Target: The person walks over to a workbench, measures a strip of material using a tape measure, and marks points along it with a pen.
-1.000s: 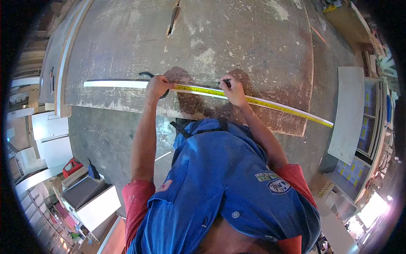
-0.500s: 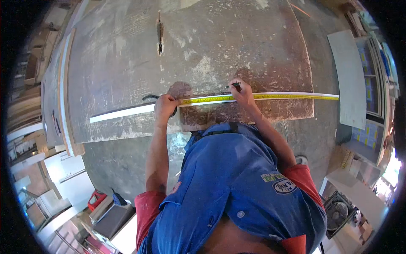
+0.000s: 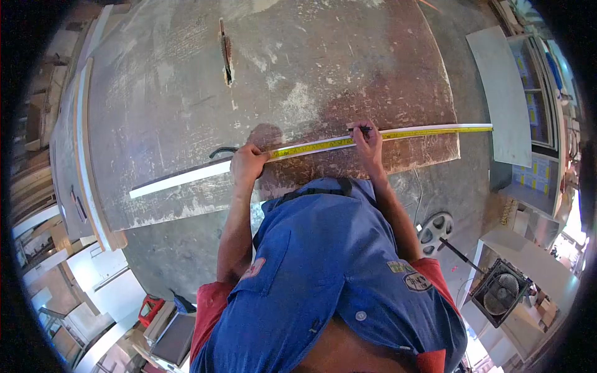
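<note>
A long thin white strip (image 3: 180, 180) lies across the worn brown bench top (image 3: 311, 74), its right end reaching past the bench edge. The yellow blade of a tape measure (image 3: 311, 148) is stretched along the strip's right part. My left hand (image 3: 247, 164) is closed at the near end of that blade, pressing on the strip; the tape's case is hidden by the hand. A black curved strap (image 3: 222, 151) shows just left of it. My right hand (image 3: 368, 144) rests at the blade, pinching a dark, thin pencil-like marking tool (image 3: 360, 129) sideways above the strip.
A saw blade (image 3: 226, 56) stands up through a slot in the bench top. Wooden boards (image 3: 87, 155) run along the left side. At the right are a pale panel (image 3: 500, 93), a shelf unit (image 3: 538, 112), a grey wheel-like disc (image 3: 436, 231) and a fan-like unit (image 3: 499, 292).
My view has turned slightly, so the strip slopes more. My right hand has shifted a little right along the tape, its marking tool now lying flatter. The left hand keeps its place on the strip.
</note>
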Available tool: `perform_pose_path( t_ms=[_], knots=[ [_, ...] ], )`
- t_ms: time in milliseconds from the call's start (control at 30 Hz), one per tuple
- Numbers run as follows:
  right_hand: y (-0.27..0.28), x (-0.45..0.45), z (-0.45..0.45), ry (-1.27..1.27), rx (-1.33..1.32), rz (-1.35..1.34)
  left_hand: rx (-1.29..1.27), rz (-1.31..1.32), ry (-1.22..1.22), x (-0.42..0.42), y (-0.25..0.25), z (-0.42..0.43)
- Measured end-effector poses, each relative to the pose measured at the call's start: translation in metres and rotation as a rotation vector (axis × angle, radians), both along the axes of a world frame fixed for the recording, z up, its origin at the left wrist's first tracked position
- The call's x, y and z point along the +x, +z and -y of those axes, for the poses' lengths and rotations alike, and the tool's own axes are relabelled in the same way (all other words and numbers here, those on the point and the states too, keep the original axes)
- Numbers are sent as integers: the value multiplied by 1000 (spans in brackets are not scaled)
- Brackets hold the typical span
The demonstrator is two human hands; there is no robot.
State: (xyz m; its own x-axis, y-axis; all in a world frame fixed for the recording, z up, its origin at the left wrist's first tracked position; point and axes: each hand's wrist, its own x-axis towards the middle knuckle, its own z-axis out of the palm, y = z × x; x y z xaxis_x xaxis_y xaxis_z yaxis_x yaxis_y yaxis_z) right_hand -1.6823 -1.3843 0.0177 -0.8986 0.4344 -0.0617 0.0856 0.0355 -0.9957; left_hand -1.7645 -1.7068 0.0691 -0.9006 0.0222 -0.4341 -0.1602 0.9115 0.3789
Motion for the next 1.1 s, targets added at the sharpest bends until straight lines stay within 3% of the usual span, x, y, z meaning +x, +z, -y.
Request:
perform_pose_path(
  t_ms=[333, 400, 900, 1100],
  knots=[
    [18, 28, -9, -41, 102, -36, -11, -17, -24, 3, -8, 2],
    [20, 40, -6, -104, 5, 24, -22, -30, -27, 2, -8, 3],
    [-25, 84, -19, -256, 66, 133, 67, -97, -15, 4, -9, 5],
    [-33, 84, -20, -257, 110, 143, 39, -10, -9, 0, -5, 3]
  ],
)
